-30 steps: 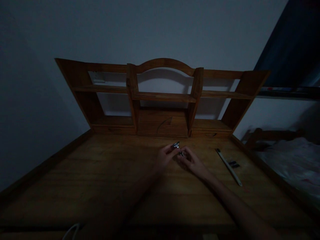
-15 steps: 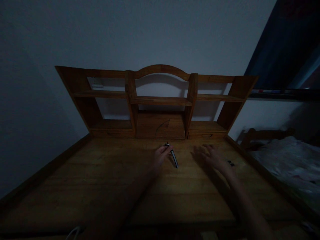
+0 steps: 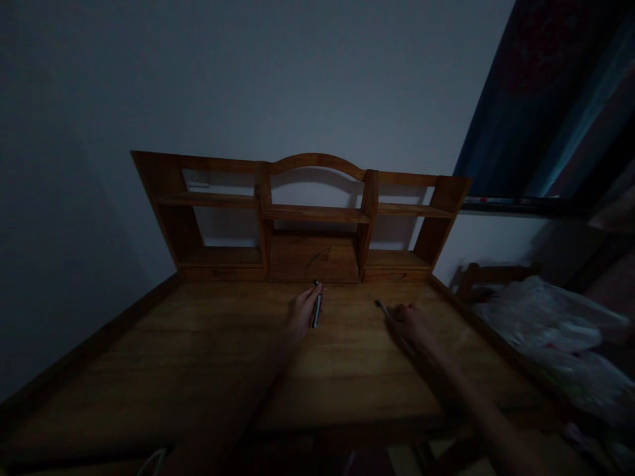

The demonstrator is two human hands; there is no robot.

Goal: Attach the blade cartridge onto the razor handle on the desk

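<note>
My left hand (image 3: 302,309) is closed around a slim black-and-grey strip-like object (image 3: 316,312), above the wooden desk top. Its dark upper end sticks out past my thumb and its lower end points towards me; the exact kind is too dark to tell. To the right, my right hand (image 3: 411,324) has its fingers curled on a thin light stick (image 3: 383,309) with a dark tip. That tip points away to the left, and the stick's middle is partly covered by my hand. A gap of bare wood separates my two hands.
A wooden shelf unit (image 3: 315,213) rises along the back of the desk (image 3: 213,357), against the wall. Plastic bags (image 3: 540,311) lie beyond the right edge, near a dark window curtain (image 3: 536,99). A white cable (image 3: 157,456) shows at the front edge.
My right hand has gone from spread fingers to a closed grip on the thin stick. The strip in my left hand has turned more upright. My view has swung right.
</note>
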